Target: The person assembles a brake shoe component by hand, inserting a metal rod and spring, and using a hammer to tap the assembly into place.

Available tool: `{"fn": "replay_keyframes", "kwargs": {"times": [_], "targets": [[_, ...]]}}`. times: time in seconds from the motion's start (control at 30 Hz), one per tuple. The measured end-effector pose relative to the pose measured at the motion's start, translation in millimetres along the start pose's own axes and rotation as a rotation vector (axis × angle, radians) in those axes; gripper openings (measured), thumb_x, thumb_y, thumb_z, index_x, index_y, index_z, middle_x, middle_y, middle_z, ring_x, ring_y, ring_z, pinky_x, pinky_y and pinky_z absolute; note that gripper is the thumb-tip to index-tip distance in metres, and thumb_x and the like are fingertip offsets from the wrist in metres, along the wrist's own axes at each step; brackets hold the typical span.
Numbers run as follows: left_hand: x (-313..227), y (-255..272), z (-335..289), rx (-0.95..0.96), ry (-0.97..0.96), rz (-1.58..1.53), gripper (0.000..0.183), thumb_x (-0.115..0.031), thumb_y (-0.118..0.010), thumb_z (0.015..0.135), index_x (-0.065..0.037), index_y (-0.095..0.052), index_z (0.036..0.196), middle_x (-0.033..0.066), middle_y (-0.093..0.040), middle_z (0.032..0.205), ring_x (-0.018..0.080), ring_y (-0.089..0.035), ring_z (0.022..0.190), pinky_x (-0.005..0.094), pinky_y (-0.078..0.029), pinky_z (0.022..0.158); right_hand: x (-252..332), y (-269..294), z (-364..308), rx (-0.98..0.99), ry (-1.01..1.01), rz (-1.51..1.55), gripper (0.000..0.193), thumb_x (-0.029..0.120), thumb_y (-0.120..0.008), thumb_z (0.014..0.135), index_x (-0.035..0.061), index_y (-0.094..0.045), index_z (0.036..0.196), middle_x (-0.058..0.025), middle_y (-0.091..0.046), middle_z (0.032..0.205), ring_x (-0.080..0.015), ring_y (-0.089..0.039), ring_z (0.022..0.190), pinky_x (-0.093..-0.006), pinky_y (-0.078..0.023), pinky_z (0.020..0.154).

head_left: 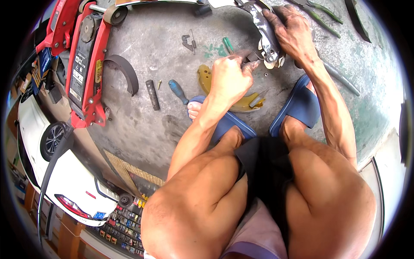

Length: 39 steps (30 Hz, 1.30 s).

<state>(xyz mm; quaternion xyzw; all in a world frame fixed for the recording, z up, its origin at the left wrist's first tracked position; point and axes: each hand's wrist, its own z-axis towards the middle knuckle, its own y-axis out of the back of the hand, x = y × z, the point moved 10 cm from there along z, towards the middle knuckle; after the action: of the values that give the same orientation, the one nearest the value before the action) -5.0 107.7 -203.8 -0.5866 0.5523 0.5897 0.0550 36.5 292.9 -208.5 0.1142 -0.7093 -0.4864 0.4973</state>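
Note:
My left hand [230, 77] is closed, its thumb and forefinger pinching at a small dark coil spring [252, 56]. The spring lies against the lower end of a worn metal brake assembly [266, 41], silvery with dark grime. From the right, my right hand [292, 32] grips the upper part of that assembly, its blackened fingers bent over the edge. Some of those fingertips are hidden behind the metal. Under my left wrist, a yellow curved brake shoe [205, 78] lies on the floor, partly covered by the arm. A small nut [266, 74] sits just below the assembly.
Left of my hands lie a blue-handled screwdriver [177, 90], a dark tube [152, 95], a bolt [159, 84] and a curved lining [128, 74]. A red floor jack [102, 47] stands beyond. Green-handled pliers [321, 18] and a bar [340, 77] are at right.

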Motion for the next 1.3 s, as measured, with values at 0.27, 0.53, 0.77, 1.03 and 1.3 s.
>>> {"fn": "replay_keyframes", "kwargs": {"times": [0.27,0.53,0.77,1.03,1.3], "targets": [[36,-34,-3,0.143,0.177,0.064,0.035,-0.026,-0.077,0.083,0.006,-0.071,0.093,0.0240,-0.069,0.073,0.0347,-0.073,0.072,0.0404,-0.056,0.071,-4,-28,-7,0.050,0.073,-0.078,0.033,0.029,-0.063,0.096,-0.0003,-0.069,0.110,-0.0195,-0.065,0.100,-0.0381,-0.065,0.097,-0.0432,-0.052,0.083],[54,-52,-10,0.098,0.244,-0.120,0.039,-0.029,-0.081,0.079,0.006,-0.067,0.088,0.0220,-0.071,0.073,0.0313,-0.073,0.071,0.0382,-0.057,0.071,12,-34,-16,-0.033,0.358,-0.320,0.023,0.024,-0.066,0.093,0.0072,-0.071,0.107,-0.0133,-0.065,0.094,-0.0315,-0.064,0.090,-0.0388,-0.053,0.079],[55,-57,-13,0.114,0.295,-0.124,0.037,-0.026,-0.083,0.078,0.005,-0.065,0.088,0.0185,-0.072,0.075,0.0232,-0.073,0.071,0.0349,-0.057,0.066,1,-32,-11,0.023,0.199,-0.246,0.030,0.030,-0.063,0.096,0.0051,-0.069,0.111,-0.0174,-0.066,0.096,-0.0367,-0.064,0.094,-0.0431,-0.052,0.081],[60,-62,-19,0.089,0.321,-0.296,0.042,-0.030,-0.085,0.077,0.005,-0.063,0.086,0.0192,-0.072,0.077,0.0247,-0.073,0.072,0.0358,-0.057,0.067,0,-12,-13,0.114,-0.056,-0.201,0.037,0.035,-0.060,0.098,0.0051,-0.068,0.117,-0.0199,-0.064,0.119,-0.0369,-0.064,0.106,-0.0459,-0.051,0.090],[59,-65,-22,0.095,0.318,-0.237,0.047,-0.032,-0.083,0.077,0.007,-0.061,0.088,0.0229,-0.072,0.079,0.0328,-0.074,0.078,0.0409,-0.058,0.071,22,-20,-143,0.490,0.074,-0.221,0.038,0.035,-0.070,0.091,-0.0014,-0.062,0.101,-0.0197,-0.069,0.079,-0.0384,-0.069,0.069,-0.0475,-0.054,0.067]]}}
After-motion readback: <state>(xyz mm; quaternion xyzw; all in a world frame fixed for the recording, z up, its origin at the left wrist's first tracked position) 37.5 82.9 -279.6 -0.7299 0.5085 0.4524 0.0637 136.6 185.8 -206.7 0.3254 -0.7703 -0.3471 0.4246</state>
